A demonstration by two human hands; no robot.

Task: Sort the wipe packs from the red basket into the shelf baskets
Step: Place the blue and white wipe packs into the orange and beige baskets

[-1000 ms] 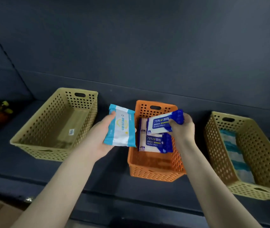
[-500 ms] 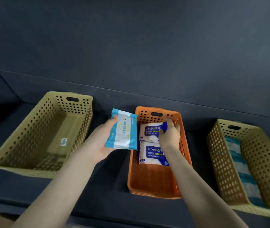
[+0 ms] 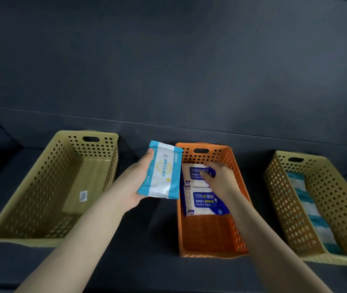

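Observation:
My left hand grips a light-blue and white wipe pack, held upright between the left yellow basket and the orange basket. My right hand reaches into the orange basket. Its fingers curl over the right end of a dark-blue alcohol wipe pack, which lies flat at the far end. A second alcohol wipe pack lies just in front of it. The left yellow basket holds no packs; only a small label shows inside.
A right yellow basket holds several light-blue and white packs in a row. All three baskets stand on a dark shelf with a dark back wall. The red basket is out of view.
My right hand has lowered the dark-blue pack from above the orange basket down to its far end, behind the other pack. My left hand has stayed put with its pack.

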